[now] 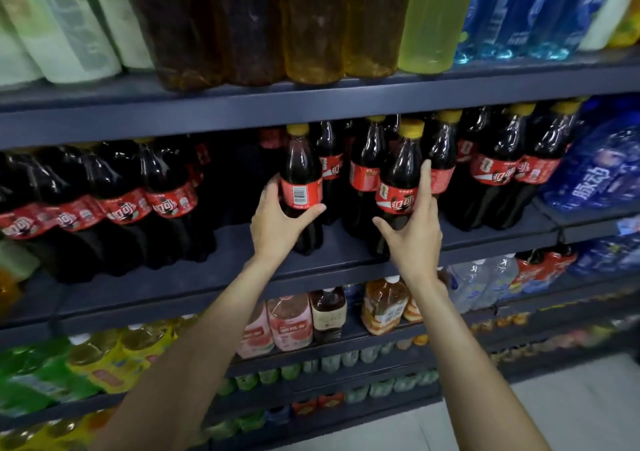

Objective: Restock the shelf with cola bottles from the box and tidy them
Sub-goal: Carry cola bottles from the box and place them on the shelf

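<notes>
Along the front edge of the cola shelf (242,270), the dark board second from the top of the rack, stocking is partly done. Left end: a full block of cola bottles (114,204), labels mostly facing out. Right end: a second block (498,170), packed close under the board above. Between the two blocks, a bare stretch of shelf runs back toward the rear edge, roughly behind and left of the person's left hand; that gap reads as unfilled.

Above, on the top shelf, stand large tea bottles (277,34); below, a row of pink and amber juice bottles (311,319). The box is not in view, so what stock is left cannot be told.

Two single bottles stand forward near the front edge. Left bottle (301,187): upright, yellow cap, barcode side of the label facing out, so it is not yet turned to match its neighbours. Right bottle (398,187): upright, brand side out, just beside the right block.

Left hand (280,222): fingers and thumb curled round the left bottle below its label, a firm hold. Right hand (412,228): fingers extended and spread wide, index finger laid up the right side of the right bottle, thumb splayed out at its lower left; touching or steadying, not wrapped round it.

Judgement: placing is underway. Left to do: rotate the left bottle, slide both into line, fill the centre gap.
</notes>
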The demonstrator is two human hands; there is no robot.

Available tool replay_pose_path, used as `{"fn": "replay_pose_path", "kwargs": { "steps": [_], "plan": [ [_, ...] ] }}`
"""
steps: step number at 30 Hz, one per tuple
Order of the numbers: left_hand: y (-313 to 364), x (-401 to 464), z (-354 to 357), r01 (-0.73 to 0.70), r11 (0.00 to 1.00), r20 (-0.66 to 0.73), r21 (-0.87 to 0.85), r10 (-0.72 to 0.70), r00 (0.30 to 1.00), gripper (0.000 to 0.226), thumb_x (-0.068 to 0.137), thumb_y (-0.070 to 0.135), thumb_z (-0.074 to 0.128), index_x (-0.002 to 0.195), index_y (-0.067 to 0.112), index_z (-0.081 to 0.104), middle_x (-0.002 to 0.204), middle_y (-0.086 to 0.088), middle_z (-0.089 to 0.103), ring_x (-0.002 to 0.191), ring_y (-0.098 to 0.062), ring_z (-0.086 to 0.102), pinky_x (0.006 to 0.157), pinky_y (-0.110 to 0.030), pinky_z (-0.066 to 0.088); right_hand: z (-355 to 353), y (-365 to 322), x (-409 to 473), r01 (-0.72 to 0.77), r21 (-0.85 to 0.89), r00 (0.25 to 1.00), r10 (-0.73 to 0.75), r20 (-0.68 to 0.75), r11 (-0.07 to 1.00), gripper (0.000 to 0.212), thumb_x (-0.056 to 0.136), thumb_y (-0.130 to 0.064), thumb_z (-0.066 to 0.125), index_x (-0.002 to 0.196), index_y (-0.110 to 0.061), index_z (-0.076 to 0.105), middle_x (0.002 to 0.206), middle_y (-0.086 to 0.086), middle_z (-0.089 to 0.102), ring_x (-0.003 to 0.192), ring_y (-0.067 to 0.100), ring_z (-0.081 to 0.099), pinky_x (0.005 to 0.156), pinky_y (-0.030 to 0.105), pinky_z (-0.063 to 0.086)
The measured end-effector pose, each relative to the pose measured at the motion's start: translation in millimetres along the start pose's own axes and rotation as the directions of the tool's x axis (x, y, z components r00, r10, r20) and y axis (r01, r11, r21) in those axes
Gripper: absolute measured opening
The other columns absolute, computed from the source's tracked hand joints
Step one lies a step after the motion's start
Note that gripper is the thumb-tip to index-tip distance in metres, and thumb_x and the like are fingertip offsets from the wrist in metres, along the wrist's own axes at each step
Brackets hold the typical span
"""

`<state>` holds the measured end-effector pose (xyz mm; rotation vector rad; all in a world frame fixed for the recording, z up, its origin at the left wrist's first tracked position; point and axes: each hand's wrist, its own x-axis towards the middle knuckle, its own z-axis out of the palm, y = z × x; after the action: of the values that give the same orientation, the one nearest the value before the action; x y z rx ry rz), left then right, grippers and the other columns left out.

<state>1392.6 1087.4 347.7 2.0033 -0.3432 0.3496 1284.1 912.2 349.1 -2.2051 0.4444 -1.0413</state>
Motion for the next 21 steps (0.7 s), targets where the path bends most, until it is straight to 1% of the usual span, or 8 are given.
{"fn": "replay_pose_path", "kwargs": {
  "steps": [3, 5, 6, 9, 13, 15, 17, 21],
  "plan": [
    [-2.6, 5.8, -2.2, -0.019, 1.0, 0.045, -0.001, 0.019, 0.999, 0.091, 0.065, 0.059, 0.076, 0.139, 0.02, 0.04, 0.131, 0.0, 0.054, 0.119, -0.018, 0.054, 0.1, -0.04, 0.044, 2.1, -13.1, -11.3, -0.039, 0.154, 0.999, 0.044, -0.026, 0.987, 0.112, 0.071, -0.016, 0.082, 0.151, -0.032, 0.005, 0.143, -0.009, 0.039, 0.123, 0.001, 0.045, 0.097, 0.016, 0.035],
    [-2.7, 10.5, -3.7, -0.022, 1.0, 0.055, -0.017, 0.023, 0.998, 0.09, 0.068, 0.052, 0.077, 0.142, 0.02, 0.038, 0.134, -0.003, 0.052, 0.123, -0.019, 0.05, 0.1, -0.034, 0.04, 10.5, -26.6, -21.4, -0.053, 0.227, 0.998, 0.055, -0.002, 0.973, 0.113, 0.07, -0.013, 0.083, 0.15, -0.032, 0.005, 0.144, -0.009, 0.038, 0.116, -0.003, 0.049, 0.091, 0.005, 0.038],
    [-3.3, 12.1, -4.8, -0.026, 0.999, 0.061, -0.036, 0.028, 0.998, 0.09, 0.069, 0.05, 0.077, 0.143, 0.02, 0.037, 0.135, -0.003, 0.053, 0.124, -0.018, 0.05, 0.1, -0.032, 0.039, 17.2, -34.2, -25.0, -0.061, 0.233, 0.998, 0.06, 0.012, 0.971, 0.114, 0.07, -0.012, 0.083, 0.149, -0.035, 0.005, 0.143, -0.006, 0.042, 0.111, -0.004, 0.051, 0.089, 0.006, 0.041],
    [-6.7, 14.4, -8.7, -0.036, 0.993, 0.093, -0.116, 0.047, 0.995, 0.088, 0.072, 0.045, 0.078, 0.144, 0.019, 0.034, 0.131, -0.002, 0.056, 0.121, -0.016, 0.052, 0.099, -0.029, 0.041, 41.1, -55.2, -25.9, -0.056, 0.109, 0.998, 0.056, -0.001, 0.993, 0.115, 0.069, -0.016, 0.084, 0.148, -0.041, 0.004, 0.144, 0.002, 0.045, 0.108, -0.004, 0.051, 0.087, 0.022, 0.048],
    [-12.3, 12.6, -12.0, -0.073, 0.988, 0.159, -0.135, 0.094, 0.983, 0.098, 0.07, 0.042, 0.08, 0.148, 0.025, 0.021, 0.142, -0.001, 0.046, 0.127, -0.017, 0.047, 0.101, -0.034, 0.042, 63.3, -63.9, -18.1, -0.067, -0.051, 0.996, 0.064, -0.063, 0.996, 0.112, 0.073, -0.019, 0.081, 0.149, -0.039, 0.001, 0.138, 0.003, 0.043, 0.11, 0.019, 0.057, 0.083, 0.039, 0.052],
    [-18.0, 8.1, -11.0, -0.086, 0.995, 0.214, -0.052, 0.095, 0.972, 0.104, 0.07, 0.038, 0.081, 0.149, 0.026, 0.015, 0.145, -0.004, 0.039, 0.128, -0.022, 0.045, 0.097, -0.039, 0.043, 67.9, -62.4, -17.4, -0.075, -0.119, 0.992, 0.062, -0.106, 0.99, 0.11, 0.073, -0.021, 0.08, 0.149, -0.037, 0.002, 0.133, 0.006, 0.038, 0.103, 0.023, 0.058, 0.078, 0.038, 0.052],
    [-24.7, 3.8, -8.7, -0.088, 0.996, 0.235, 0.012, 0.083, 0.968, 0.101, 0.071, 0.034, 0.081, 0.148, 0.028, 0.015, 0.144, -0.004, 0.04, 0.127, -0.025, 0.045, 0.096, -0.046, 0.046, 70.0, -60.4, -17.9, -0.072, -0.164, 0.991, 0.051, -0.127, 0.984, 0.11, 0.073, -0.023, 0.081, 0.149, -0.037, 0.003, 0.129, 0.008, 0.035, 0.099, 0.024, 0.057, 0.074, 0.039, 0.052],
    [-29.5, 7.5, -2.8, -0.045, 0.999, 0.187, -0.005, 0.046, 0.981, 0.095, 0.074, 0.025, 0.079, 0.148, 0.027, 0.019, 0.143, -0.002, 0.043, 0.128, -0.025, 0.045, 0.101, -0.049, 0.043, 70.5, -56.0, -16.7, -0.054, -0.193, 0.993, 0.032, -0.112, 0.98, 0.112, 0.073, -0.025, 0.081, 0.148, -0.039, -0.002, 0.124, 0.008, 0.037, 0.103, 0.025, 0.054, 0.07, 0.04, 0.053]
  ]
}}
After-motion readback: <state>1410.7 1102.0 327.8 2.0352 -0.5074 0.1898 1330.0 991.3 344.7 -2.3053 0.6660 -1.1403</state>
